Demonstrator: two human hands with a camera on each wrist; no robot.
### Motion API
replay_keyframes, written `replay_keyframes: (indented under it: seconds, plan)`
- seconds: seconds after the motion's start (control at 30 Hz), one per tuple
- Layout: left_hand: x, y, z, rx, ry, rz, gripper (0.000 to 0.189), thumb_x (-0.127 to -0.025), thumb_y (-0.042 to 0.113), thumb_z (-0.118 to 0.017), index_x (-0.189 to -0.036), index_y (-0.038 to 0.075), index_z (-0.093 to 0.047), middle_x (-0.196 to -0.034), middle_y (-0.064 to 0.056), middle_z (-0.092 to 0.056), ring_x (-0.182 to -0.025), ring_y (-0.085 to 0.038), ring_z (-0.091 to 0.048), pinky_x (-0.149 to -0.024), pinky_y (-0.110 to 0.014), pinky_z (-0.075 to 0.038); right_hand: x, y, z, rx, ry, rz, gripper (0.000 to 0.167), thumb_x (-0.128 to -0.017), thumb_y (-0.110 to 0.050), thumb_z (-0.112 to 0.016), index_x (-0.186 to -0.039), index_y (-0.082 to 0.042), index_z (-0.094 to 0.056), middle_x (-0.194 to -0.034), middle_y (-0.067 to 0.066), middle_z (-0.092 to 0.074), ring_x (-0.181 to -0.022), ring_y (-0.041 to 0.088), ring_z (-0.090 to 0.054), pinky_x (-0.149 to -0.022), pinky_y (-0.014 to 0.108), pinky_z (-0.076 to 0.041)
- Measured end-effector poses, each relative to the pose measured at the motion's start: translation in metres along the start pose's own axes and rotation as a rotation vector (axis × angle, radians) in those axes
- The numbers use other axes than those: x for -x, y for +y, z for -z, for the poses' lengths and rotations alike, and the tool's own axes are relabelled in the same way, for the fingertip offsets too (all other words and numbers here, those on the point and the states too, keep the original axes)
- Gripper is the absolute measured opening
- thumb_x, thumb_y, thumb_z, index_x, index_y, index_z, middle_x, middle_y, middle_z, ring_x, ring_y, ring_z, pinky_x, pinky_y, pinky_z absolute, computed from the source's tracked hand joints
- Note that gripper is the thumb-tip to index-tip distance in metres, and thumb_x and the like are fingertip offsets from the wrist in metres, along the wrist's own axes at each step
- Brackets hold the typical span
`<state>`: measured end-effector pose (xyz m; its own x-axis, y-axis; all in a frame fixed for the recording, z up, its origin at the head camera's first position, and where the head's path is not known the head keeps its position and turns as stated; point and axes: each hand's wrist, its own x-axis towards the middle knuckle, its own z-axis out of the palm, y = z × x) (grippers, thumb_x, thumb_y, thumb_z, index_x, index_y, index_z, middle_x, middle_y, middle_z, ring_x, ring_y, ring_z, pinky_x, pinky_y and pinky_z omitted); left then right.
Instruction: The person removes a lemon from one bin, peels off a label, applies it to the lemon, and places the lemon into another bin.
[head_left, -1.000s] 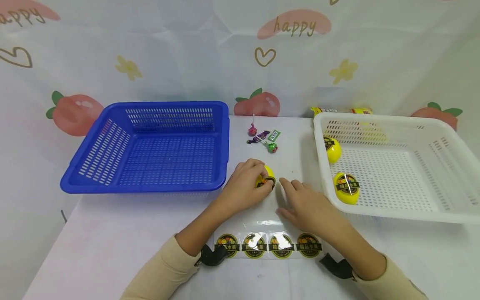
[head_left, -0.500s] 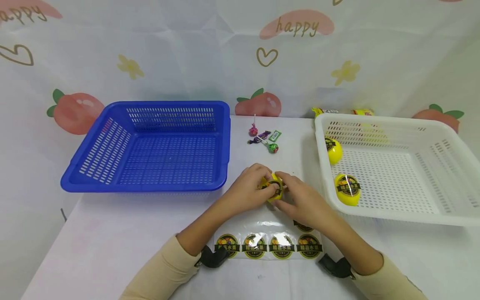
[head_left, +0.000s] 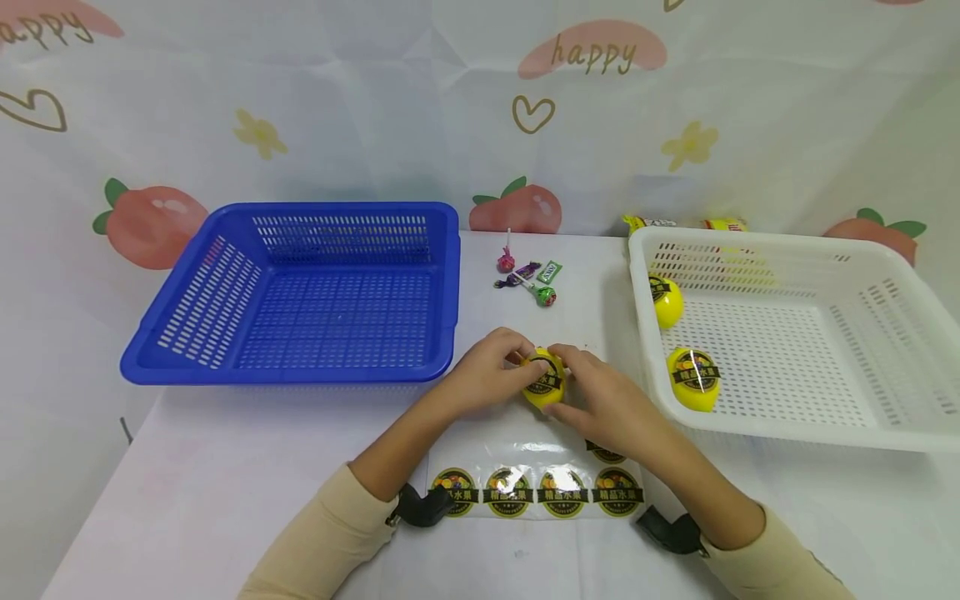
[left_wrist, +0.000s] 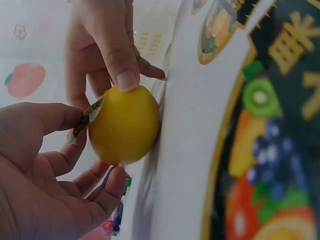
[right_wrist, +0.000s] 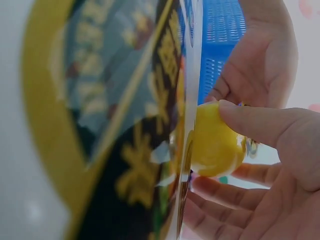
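Both hands meet at a yellow lemon (head_left: 542,400) over the table, between the two baskets. A round black-and-gold fruit sticker (head_left: 545,382) covers its upper face; in the left wrist view one sticker edge (left_wrist: 91,114) stands off the peel. My left hand (head_left: 487,376) has its thumb at the sticker's edge and other fingertips against the lemon. From the right, my right hand (head_left: 613,406) holds the lemon, thumb on its near side. Just below lies a clear sheet (head_left: 517,446) with several matching stickers (head_left: 563,492). Some fingers are hidden behind the lemon.
A blue basket (head_left: 442,372) stands at the left. In the white basket (head_left: 787,429) at the right lie two stickered lemons (head_left: 694,394). Lollipops (head_left: 545,296) and small wrapped candies (head_left: 549,272) lie behind the hands. Yellow packets (head_left: 724,223) show behind the white basket.
My right hand has moved left onto the lemon. The lemon has shifted slightly right and turned its sticker upward. My left thumb has drawn back from over the sticker to its edge.
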<state>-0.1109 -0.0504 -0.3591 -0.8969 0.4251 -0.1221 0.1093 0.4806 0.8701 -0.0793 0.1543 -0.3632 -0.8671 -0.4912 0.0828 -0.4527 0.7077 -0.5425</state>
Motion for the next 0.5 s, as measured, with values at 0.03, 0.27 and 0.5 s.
replay_keyframes:
  seconds: [0.03, 0.27, 0.5]
  plan:
    - [-0.0008, -0.0010, -0.0001, 0.023, 0.002, 0.017, 0.018, -0.098, 0.026, -0.065, -0.096, 0.009, -0.068, -0.116, -0.007, -0.059, -0.108, -0.026, -0.060, -0.093, -0.038, -0.050, -0.0001, -0.0002, 0.0002, -0.001, -0.001, 0.000, 0.067, -0.083, -0.018, -0.083, -0.138, -0.003, -0.048, -0.128, 0.014, -0.062, -0.102, 0.027, -0.062, -0.090, 0.047, -0.052]
    - [-0.0057, -0.0065, -0.0025, 0.179, 0.021, 0.078, 0.019, -0.098, 0.025, -0.064, -0.099, 0.007, -0.068, -0.112, -0.006, -0.064, -0.103, -0.022, -0.061, -0.090, -0.035, -0.048, -0.0008, -0.0010, 0.0000, -0.004, -0.005, -0.019, 0.068, -0.082, -0.021, -0.084, -0.137, -0.004, -0.048, -0.123, 0.012, -0.063, -0.100, 0.025, -0.061, -0.088, 0.045, -0.053]
    - [-0.0063, -0.0072, -0.0097, 0.310, 0.027, 0.087, 0.018, -0.099, 0.020, -0.065, -0.102, 0.002, -0.067, -0.104, -0.007, -0.066, -0.091, -0.017, -0.057, -0.078, -0.026, -0.045, -0.0003, -0.0022, -0.0002, 0.010, 0.007, -0.050, 0.068, -0.081, -0.023, -0.086, -0.134, -0.003, -0.048, -0.119, 0.013, -0.064, -0.094, 0.023, -0.060, -0.082, 0.043, -0.053]
